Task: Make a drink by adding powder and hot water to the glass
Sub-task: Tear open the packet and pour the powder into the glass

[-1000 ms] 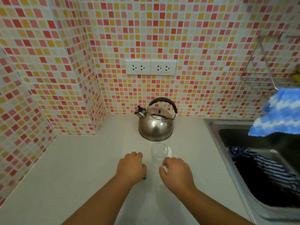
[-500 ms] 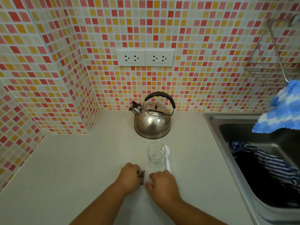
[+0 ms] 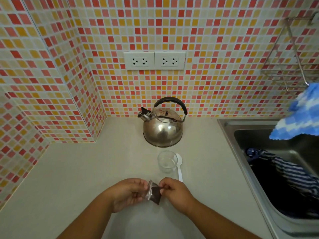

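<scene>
A small clear plastic packet of dark brown powder (image 3: 154, 194) hangs between my two hands above the counter. My left hand (image 3: 128, 194) pinches its left edge and my right hand (image 3: 174, 190) pinches its top right corner. Just beyond them an empty clear glass (image 3: 167, 161) stands upright on the counter. A white plastic spoon (image 3: 179, 167) lies flat right beside the glass, handle toward me. Farther back a steel kettle (image 3: 163, 130) with a black handle stands near the wall, spout pointing left.
The pale counter (image 3: 77, 178) meets tiled walls at the back and left, with a jutting tiled corner (image 3: 91, 118). A steel sink (image 3: 259, 152) with a striped cloth (image 3: 284, 171) lies to the right. A blue-and-white cloth (image 3: 300, 121) hangs from a wire rack (image 3: 291, 57).
Both hands have lifted the powder packet off the counter and drawn back toward me, now holding it up between them. Glass, spoon and kettle stay put.
</scene>
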